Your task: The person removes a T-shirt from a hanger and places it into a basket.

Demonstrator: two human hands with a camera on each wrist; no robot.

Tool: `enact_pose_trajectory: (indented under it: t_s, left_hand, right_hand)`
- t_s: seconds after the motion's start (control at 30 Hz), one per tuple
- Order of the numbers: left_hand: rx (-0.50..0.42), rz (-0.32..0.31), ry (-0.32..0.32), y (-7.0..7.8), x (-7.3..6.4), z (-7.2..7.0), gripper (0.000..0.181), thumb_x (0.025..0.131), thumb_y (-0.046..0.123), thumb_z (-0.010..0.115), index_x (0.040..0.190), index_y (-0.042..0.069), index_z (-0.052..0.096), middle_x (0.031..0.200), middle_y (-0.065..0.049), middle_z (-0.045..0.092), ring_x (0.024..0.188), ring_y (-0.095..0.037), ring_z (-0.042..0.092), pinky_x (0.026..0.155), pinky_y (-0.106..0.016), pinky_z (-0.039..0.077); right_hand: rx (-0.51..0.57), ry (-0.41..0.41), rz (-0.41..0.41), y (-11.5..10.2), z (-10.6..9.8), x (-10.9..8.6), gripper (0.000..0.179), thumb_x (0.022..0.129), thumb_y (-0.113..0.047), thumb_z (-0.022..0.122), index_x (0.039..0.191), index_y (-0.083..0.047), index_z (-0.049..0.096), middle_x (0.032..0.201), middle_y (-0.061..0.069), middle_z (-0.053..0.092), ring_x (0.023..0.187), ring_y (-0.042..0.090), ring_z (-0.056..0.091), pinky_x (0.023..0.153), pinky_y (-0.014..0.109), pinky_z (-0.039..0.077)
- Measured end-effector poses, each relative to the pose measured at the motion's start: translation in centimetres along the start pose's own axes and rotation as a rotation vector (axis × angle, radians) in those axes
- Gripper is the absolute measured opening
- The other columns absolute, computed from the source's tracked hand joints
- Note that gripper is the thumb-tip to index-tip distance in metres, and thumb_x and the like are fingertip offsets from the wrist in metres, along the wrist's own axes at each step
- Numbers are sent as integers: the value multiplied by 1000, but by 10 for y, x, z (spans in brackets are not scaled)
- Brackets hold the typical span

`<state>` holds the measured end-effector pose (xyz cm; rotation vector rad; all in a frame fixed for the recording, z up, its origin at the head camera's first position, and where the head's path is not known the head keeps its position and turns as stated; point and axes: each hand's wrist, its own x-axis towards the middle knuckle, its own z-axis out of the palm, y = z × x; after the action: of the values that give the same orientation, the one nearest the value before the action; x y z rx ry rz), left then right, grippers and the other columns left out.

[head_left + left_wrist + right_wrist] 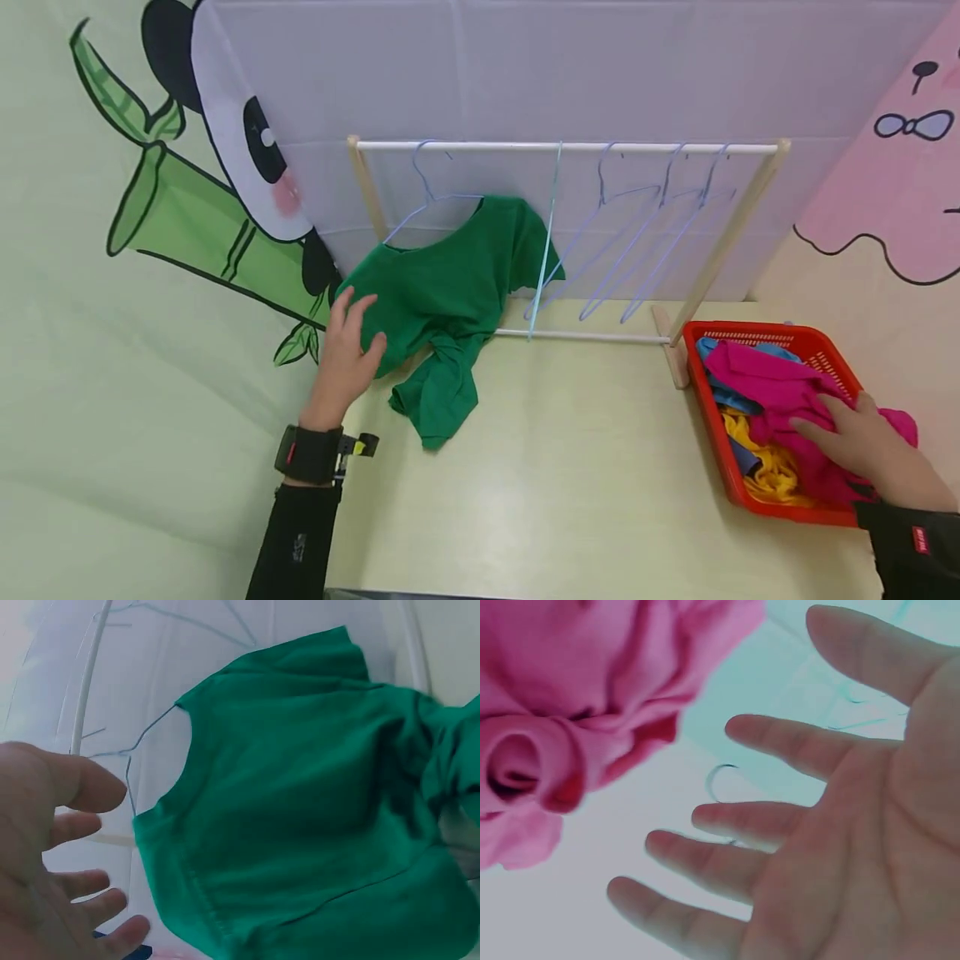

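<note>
A green T-shirt [450,275] hangs on a thin hanger [427,179] at the left end of the rack, its lower part bunched and twisted. Beside its left edge is my left hand [348,354], fingers spread and holding nothing; in the left wrist view the hand [45,855] is apart from the shirt [285,795]. My right hand [862,442] is over the red basket [738,483], above a pink garment [787,392]. The right wrist view shows that palm [855,840] with fingers extended and nothing in it, the pink cloth [615,682] near the fingertips.
The rack has a white top rail [510,147] and wooden side posts [731,242]. Several bare hangers, one of them teal [550,237], hang right of the shirt. Blue [727,393] and yellow clothes [772,475] lie in the basket, at the table's [570,467] right side.
</note>
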<state>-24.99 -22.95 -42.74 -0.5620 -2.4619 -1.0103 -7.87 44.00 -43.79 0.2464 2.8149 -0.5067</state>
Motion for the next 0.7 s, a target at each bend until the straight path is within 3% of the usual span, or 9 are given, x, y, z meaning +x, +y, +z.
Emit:
enact_pose_trajectory:
  t_s: [0.1, 0.2, 0.3, 0.37, 0.43, 0.53, 0.7]
  left_hand:
    - [20, -56, 18, -13, 24, -9, 62, 101, 4, 60, 159, -3, 40, 171, -32, 19, 156, -52, 23, 118, -71, 27]
    - [49, -130, -43, -29, 38, -14, 67, 105, 9, 57, 164, -4, 29, 171, -32, 18, 157, -52, 21, 121, -70, 22]
    - [57, -160, -117, -33, 42, -10, 61, 110, 17, 54, 162, -7, 32, 162, -35, 34, 147, -54, 36, 117, -68, 31]
    - [64, -161, -137, -27, 43, -2, 48, 113, 26, 52, 148, -7, 48, 138, -35, 54, 125, -52, 55, 103, -64, 43]
    - [74, -148, -136, -15, 46, 7, 41, 115, 36, 49, 120, -3, 59, 104, -27, 61, 95, -46, 61, 81, -58, 49]
    - [101, -101, -93, 6, 53, 23, 47, 116, 42, 45, 84, 7, 47, 69, -11, 41, 60, -33, 46, 57, -46, 35]
    - [120, -7, 70, 39, 58, 41, 50, 116, 30, 46, 69, 14, 38, 58, -1, 28, 49, -23, 29, 50, -40, 22]
  right_hand:
    - [-34, 89, -8, -12, -1, -11, 87, 106, -48, 60, 145, 24, 30, 133, 56, 15, 113, 72, 31, 81, 79, 51]
    - [-35, 117, -53, -25, -1, -22, 82, 107, -44, 61, 146, 22, 33, 143, 56, 10, 120, 74, 28, 83, 82, 48]
    - [-21, 109, -103, -37, -1, -34, 79, 108, -43, 61, 147, 21, 35, 151, 54, 8, 130, 75, 22, 85, 83, 45]
    - [-15, 102, -127, -45, -3, -40, 80, 108, -44, 61, 149, 20, 36, 155, 53, 10, 136, 73, 18, 87, 85, 42]
    - [-12, 100, -154, -52, -5, -44, 79, 108, -44, 61, 150, 18, 39, 156, 51, 14, 140, 71, 17, 90, 85, 40]
    - [-7, 108, -203, -62, -6, -47, 74, 107, -41, 64, 149, 17, 43, 155, 48, 25, 140, 68, 24, 93, 84, 42]
    - [31, 102, -285, -78, 2, -50, 68, 106, -38, 66, 149, 12, 48, 151, 42, 39, 133, 63, 39, 93, 77, 49]
